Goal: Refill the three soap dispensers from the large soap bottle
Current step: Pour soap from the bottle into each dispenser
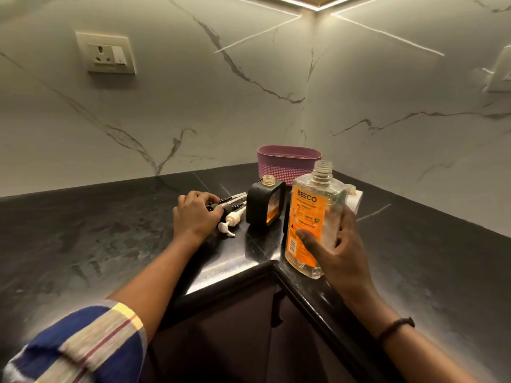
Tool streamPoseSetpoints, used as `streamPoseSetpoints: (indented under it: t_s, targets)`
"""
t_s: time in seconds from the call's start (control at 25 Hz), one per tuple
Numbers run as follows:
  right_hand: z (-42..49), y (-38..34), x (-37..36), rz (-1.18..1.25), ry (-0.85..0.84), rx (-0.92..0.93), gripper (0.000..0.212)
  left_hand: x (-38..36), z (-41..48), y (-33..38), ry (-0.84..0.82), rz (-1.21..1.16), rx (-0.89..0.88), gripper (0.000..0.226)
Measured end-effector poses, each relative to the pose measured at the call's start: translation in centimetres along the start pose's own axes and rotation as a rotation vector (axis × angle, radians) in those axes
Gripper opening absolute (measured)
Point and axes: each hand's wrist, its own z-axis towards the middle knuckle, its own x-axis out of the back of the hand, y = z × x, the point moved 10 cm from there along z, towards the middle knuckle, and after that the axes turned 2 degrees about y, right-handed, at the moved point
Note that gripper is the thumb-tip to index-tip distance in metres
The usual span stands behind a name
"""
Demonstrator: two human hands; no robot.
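Head view: the right hand (343, 252) grips the large soap bottle (312, 217), thumb across its orange label and fingers wrapped round the far side. The bottle is uncapped, leans slightly, and holds amber soap only near its base; whether its bottom rests on the desk (83, 230) I cannot tell. The left hand (195, 214) lies on the desk with fingers curled over a black pump (214, 207), whose tube points away toward the right hand. Just beside the left hand's knuckles, on the right-hand side, a white pump (231, 219) lies flat. Between the two hands stands a black dispenser (255, 205), upright, its neck open, amber soap showing through its side window. Beyond the right hand's fingers, mostly hidden by the bottle, is a white dispenser (355, 201). Farther off past both hands sits a purple basket (287, 161) in the corner. A dark wristband (395, 327) circles the right wrist; a striped sleeve (83, 346) covers the left upper arm.
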Motion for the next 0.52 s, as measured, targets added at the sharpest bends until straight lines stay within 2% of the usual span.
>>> streamPoseSetpoints:
  t_s: [0.08, 0.28, 0.52]
  targets:
    - [-0.1, 0.0, 0.1, 0.014, 0.002, -0.001, 0.082, -0.3, 0.5, 0.2, -0.006, -0.011, -0.026, 0.022]
    - [-0.3, 0.5, 0.5, -0.008, -0.015, 0.006, 0.082, -1.0, 1.2, -2.7, -0.051, -0.094, 0.178, 0.01]
    - [-0.3, 0.7, 0.4, 0.011, -0.018, 0.031, 0.075, -1.6, 1.1, -4.4, -0.092, -0.022, 0.273, 0.027]
